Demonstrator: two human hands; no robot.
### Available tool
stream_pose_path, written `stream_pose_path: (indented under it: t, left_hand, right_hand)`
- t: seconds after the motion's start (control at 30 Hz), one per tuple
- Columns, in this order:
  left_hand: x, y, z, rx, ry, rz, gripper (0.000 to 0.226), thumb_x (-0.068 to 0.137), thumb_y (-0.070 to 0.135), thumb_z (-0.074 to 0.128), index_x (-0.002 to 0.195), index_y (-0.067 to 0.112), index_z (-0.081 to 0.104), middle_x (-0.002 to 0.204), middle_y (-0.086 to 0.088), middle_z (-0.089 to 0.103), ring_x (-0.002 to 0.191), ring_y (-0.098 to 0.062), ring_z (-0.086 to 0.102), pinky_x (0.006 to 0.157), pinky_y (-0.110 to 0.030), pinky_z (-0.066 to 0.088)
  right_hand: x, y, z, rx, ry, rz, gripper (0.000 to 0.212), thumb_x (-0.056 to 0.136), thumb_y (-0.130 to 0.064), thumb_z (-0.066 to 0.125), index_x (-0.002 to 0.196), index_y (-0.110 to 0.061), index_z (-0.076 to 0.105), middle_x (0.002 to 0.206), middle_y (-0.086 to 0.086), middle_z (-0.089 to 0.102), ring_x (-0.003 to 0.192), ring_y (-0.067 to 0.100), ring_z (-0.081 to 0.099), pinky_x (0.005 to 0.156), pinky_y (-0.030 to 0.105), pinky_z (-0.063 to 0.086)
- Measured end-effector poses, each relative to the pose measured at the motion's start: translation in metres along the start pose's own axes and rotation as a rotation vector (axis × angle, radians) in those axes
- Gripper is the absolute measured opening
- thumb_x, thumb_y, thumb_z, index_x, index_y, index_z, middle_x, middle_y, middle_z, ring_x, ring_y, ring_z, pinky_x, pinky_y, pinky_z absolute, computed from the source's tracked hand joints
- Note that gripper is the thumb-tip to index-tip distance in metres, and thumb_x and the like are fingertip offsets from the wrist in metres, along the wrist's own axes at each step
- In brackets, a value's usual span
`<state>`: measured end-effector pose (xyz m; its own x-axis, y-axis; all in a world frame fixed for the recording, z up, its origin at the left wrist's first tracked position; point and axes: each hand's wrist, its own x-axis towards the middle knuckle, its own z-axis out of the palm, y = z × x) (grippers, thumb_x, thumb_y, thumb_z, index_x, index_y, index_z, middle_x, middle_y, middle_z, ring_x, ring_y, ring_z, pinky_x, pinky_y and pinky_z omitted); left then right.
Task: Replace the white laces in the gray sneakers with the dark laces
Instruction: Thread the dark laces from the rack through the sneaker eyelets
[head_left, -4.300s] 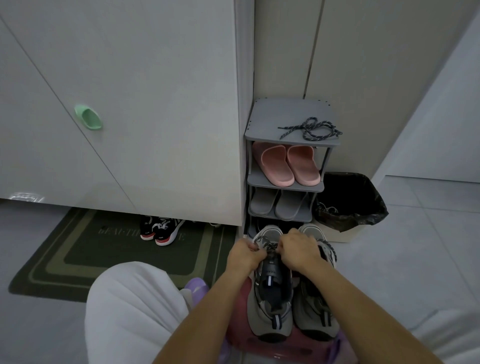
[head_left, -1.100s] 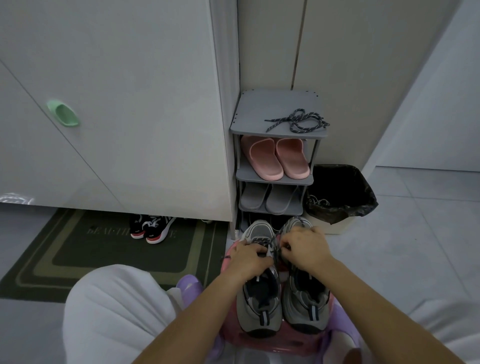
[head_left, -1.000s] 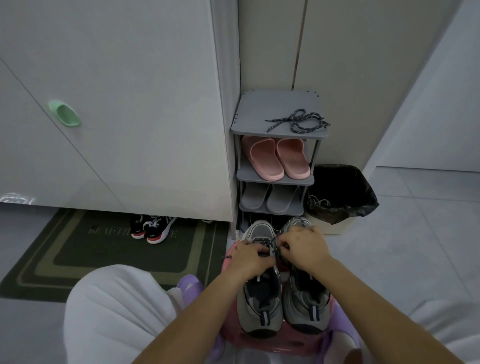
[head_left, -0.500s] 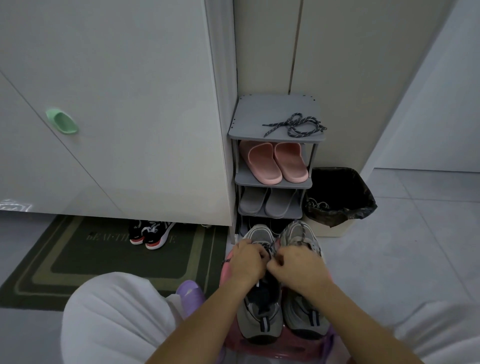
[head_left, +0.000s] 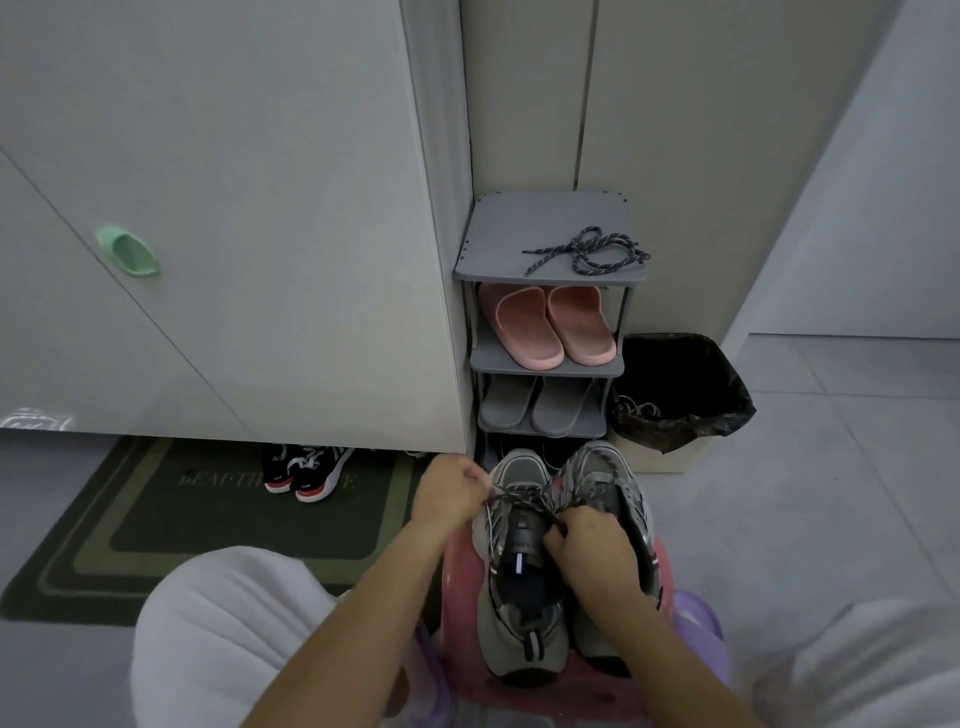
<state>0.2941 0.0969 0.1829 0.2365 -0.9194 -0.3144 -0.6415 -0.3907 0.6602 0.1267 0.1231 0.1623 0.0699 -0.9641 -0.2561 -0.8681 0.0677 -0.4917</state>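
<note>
Two gray sneakers (head_left: 524, 467) stand side by side on a pink stool (head_left: 458, 571) between your knees, toes pointing away from you. Your hands are both on the left sneaker (head_left: 519, 644). Your left hand (head_left: 451, 492) is at its far left edge, beside the toe, with the fingers closed in a pinch on a dark speckled lace (head_left: 514, 493) that crosses the far eyelets. Your right hand (head_left: 587, 545) sits nearer to you over the tongue, fingers curled round the same lace, and covers part of the right sneaker (head_left: 605, 483). Farther off, a second set of dark laces (head_left: 587, 252) lies loosely tangled on the top shelf of the gray shoe rack (head_left: 498, 244), well apart from both hands. Pink slippers (head_left: 545, 325) and gray slippers (head_left: 535, 405) fill the shelves below. Right of the rack stands a black-lined bin (head_left: 691, 415). To the far left, black-and-red sneakers (head_left: 304, 470) sit on a green mat (head_left: 156, 545).
</note>
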Motion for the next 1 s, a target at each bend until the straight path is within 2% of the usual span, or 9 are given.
stream_pose_path:
  t: [0.17,0.3,0.4,0.47,0.5,0.6,0.7,0.87,1.0]
  left_hand:
    - [-0.007,-0.052,-0.039,-0.255,0.147,-0.282,0.024,0.087,0.007,0.063,0.067,0.018,0.059,0.084,-0.006,0.063,0.09,-0.024,0.063,0.087,-0.031,0.047]
    - [-0.016,-0.057,-0.033,0.047,-0.111,-0.39,0.017,0.09,0.018,0.061,0.082,0.005,0.067,0.084,-0.01,0.065,0.075,-0.022,0.06,0.084,-0.033,0.051]
    - [-0.018,-0.046,-0.02,0.185,-0.088,-0.252,0.025,0.091,0.025,0.056,0.07,0.012,0.056,0.075,-0.005,0.057,0.076,-0.022,0.06,0.069,-0.027,0.043]
    - [-0.018,-0.032,-0.01,0.175,0.045,-0.05,0.011,0.09,0.025,0.055,0.087,0.017,0.061,0.097,-0.005,0.059,0.092,-0.024,0.061,0.075,-0.027,0.044]
    - [-0.019,-0.023,-0.004,0.164,0.098,0.062,0.016,0.09,0.025,0.056,0.1,0.017,0.065,0.109,-0.005,0.059,0.102,-0.023,0.059,0.081,-0.027,0.044]
    - [-0.018,0.002,0.019,0.252,0.036,0.301,0.022,0.089,0.028,0.057,0.107,0.022,0.068,0.117,0.0,0.058,0.113,-0.019,0.051,0.089,-0.03,0.044]
    - [-0.018,0.012,0.038,0.408,-0.097,0.292,0.02,0.088,0.028,0.059,0.104,0.022,0.068,0.12,-0.002,0.052,0.116,-0.023,0.043,0.091,-0.035,0.042]
    - [-0.018,0.015,0.046,0.306,-0.006,0.235,0.012,0.086,0.018,0.06,0.086,0.017,0.071,0.117,0.0,0.053,0.111,-0.021,0.047,0.086,-0.032,0.045]
    - [-0.012,0.012,0.03,0.273,0.054,0.212,0.014,0.086,0.016,0.061,0.072,0.019,0.063,0.113,0.003,0.053,0.108,-0.016,0.048,0.087,-0.034,0.046]
  right_hand:
    - [-0.002,0.0,0.001,0.029,-0.003,-0.017,0.031,0.087,-0.024,0.05,0.059,-0.014,0.041,0.061,0.002,0.05,0.06,0.022,0.051,0.049,0.027,0.032]
    - [-0.004,-0.001,-0.002,0.053,-0.003,-0.02,0.04,0.087,-0.027,0.054,0.052,-0.019,0.036,0.054,-0.001,0.045,0.052,0.018,0.046,0.044,0.024,0.028]
    - [-0.003,-0.001,-0.004,0.07,-0.025,-0.017,0.037,0.085,-0.028,0.056,0.053,-0.018,0.042,0.058,0.004,0.054,0.057,0.022,0.056,0.05,0.028,0.043]
    - [-0.003,-0.002,-0.005,0.087,-0.039,-0.015,0.033,0.084,-0.028,0.057,0.055,-0.016,0.047,0.063,0.009,0.062,0.06,0.025,0.063,0.058,0.035,0.053]
    - [-0.003,-0.003,-0.005,0.088,-0.046,-0.012,0.031,0.084,-0.027,0.057,0.057,-0.015,0.05,0.065,0.011,0.063,0.061,0.026,0.064,0.06,0.037,0.055]
    - [0.0,-0.004,-0.007,0.075,-0.051,-0.022,0.026,0.082,-0.024,0.057,0.061,-0.009,0.056,0.064,0.012,0.064,0.061,0.028,0.065,0.06,0.038,0.056]
    - [0.003,-0.004,-0.008,0.088,-0.066,-0.032,0.025,0.08,-0.024,0.058,0.068,-0.002,0.061,0.065,0.014,0.066,0.062,0.028,0.066,0.061,0.04,0.057]
    - [0.003,-0.001,-0.003,0.142,-0.053,0.005,0.021,0.08,-0.022,0.056,0.068,-0.005,0.06,0.066,0.012,0.066,0.06,0.026,0.066,0.062,0.04,0.057]
    - [0.003,-0.001,-0.002,0.156,-0.05,0.044,0.018,0.078,-0.017,0.055,0.065,-0.005,0.057,0.065,0.014,0.066,0.06,0.028,0.067,0.06,0.039,0.058]
